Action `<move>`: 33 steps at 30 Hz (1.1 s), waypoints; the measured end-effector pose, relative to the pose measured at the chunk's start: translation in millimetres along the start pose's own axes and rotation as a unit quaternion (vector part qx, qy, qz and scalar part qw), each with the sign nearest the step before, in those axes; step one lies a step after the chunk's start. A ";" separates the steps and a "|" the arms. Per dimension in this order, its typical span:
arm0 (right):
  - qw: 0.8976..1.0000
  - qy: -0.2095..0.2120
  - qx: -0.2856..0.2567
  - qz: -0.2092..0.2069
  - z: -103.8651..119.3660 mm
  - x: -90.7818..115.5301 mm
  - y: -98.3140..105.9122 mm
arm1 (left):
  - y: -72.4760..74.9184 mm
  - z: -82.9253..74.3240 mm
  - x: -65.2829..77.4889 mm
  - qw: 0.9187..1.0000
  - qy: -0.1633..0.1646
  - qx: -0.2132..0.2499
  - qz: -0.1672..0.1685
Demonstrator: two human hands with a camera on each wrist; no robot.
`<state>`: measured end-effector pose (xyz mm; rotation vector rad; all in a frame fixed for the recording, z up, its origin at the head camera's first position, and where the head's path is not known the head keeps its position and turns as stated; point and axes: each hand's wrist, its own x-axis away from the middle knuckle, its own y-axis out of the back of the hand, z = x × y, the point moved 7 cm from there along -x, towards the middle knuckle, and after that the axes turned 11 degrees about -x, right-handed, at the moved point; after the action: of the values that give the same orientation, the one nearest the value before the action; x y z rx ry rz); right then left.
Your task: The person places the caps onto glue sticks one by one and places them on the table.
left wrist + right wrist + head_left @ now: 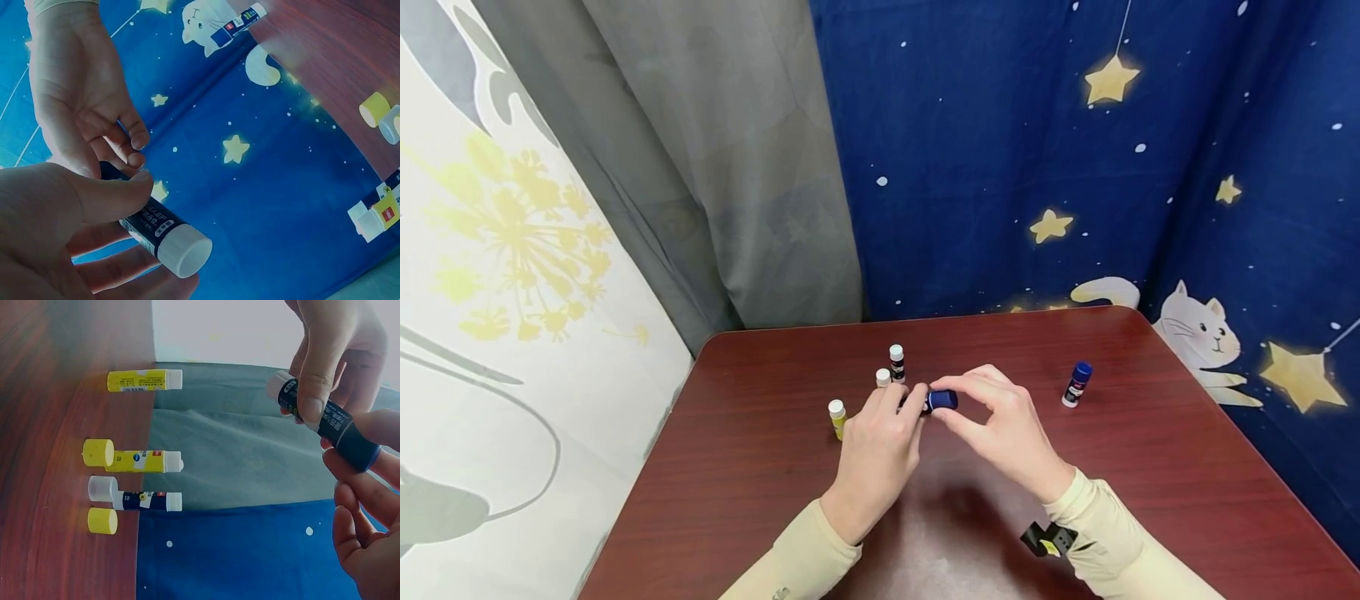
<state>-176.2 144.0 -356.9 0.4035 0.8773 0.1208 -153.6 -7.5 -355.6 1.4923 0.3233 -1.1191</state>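
Note:
A navy glue stick [289, 397] with a white end and a dark blue cap [943, 400] is held above the table between both hands. My left hand [880, 442] grips its tube, the thumb [119, 197] lying along the label and the fingers curled beneath. At the other end, my right hand [1007, 429] pinches the cap between thumb and forefinger. Its remaining fingers are loosely bent in the right wrist view. Just beyond the left hand stand a yellow glue stick [838, 419], a second yellow one [140, 461] and a navy one [145, 500], white ends up.
Near these sticks, two yellow caps [98, 452] and a whitish cap [102, 489] rest on the reddish-brown table [752, 500]. Another navy glue stick [1077, 384] with a blue cap stands upright at the right. Grey and blue curtains [970, 167] hang behind the table's far edge.

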 end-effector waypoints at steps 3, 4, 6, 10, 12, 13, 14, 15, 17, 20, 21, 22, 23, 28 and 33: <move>1.000 -0.003 0.002 -0.002 -0.5 0.2 0.1 | -1.0 0.2 0.6 1.000 0.002 0.003 0.006; 1.000 -0.003 0.003 -0.003 -0.8 0.2 0.4 | -1.4 0.4 0.9 1.000 0.004 0.005 0.008; 1.000 -0.005 0.004 -0.003 -1.1 0.2 1.1 | -2.4 1.0 1.6 1.000 0.007 0.007 0.013; 1.000 -0.007 0.009 -0.006 -3.0 0.3 2.7 | -3.9 2.1 3.1 1.000 0.013 0.007 0.018; 1.000 -0.007 0.015 -0.008 -3.9 0.0 4.3 | -4.3 2.7 3.5 1.000 0.015 0.007 0.020; 1.000 -0.007 0.019 -0.010 -4.5 -0.4 5.4 | -4.4 3.1 3.6 1.000 0.017 0.006 0.021; 1.000 -0.007 0.024 -0.012 -4.8 -0.9 6.7 | -4.4 3.4 3.4 1.000 0.018 0.006 0.022; 0.999 -0.007 0.028 -0.014 -5.2 -1.5 8.1 | -4.4 3.7 3.3 1.000 0.019 0.007 0.022; 0.999 -0.007 0.035 -0.017 -6.1 -3.1 10.9 | -4.6 4.4 3.1 0.999 0.021 0.008 0.025; 0.999 -0.013 0.044 -0.022 -8.3 -5.3 15.7 | -5.1 4.8 3.4 0.999 0.023 0.011 0.029; 0.999 -0.016 0.046 -0.024 -9.5 -5.9 17.6 | -5.6 5.0 3.9 0.999 0.024 0.013 0.032; 0.998 -0.019 0.049 -0.026 -10.8 -6.4 19.8 | -6.1 5.1 4.4 0.999 0.025 0.014 0.035; 0.998 -0.022 0.053 -0.029 -12.3 -6.9 22.1 | -6.5 5.1 5.0 0.999 0.025 0.015 0.037; 0.995 -0.027 0.082 -0.048 -21.6 -10.1 38.2 | -9.6 6.2 8.0 0.998 0.029 0.016 0.055; 0.990 -0.033 0.116 -0.070 -35.2 -14.3 59.4 | -11.6 8.1 10.2 0.997 0.031 0.018 0.067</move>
<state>-208.7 205.0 -343.3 0.5571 0.8552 -0.1248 -160.7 -15.3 -369.5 1.5598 0.2442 -0.9782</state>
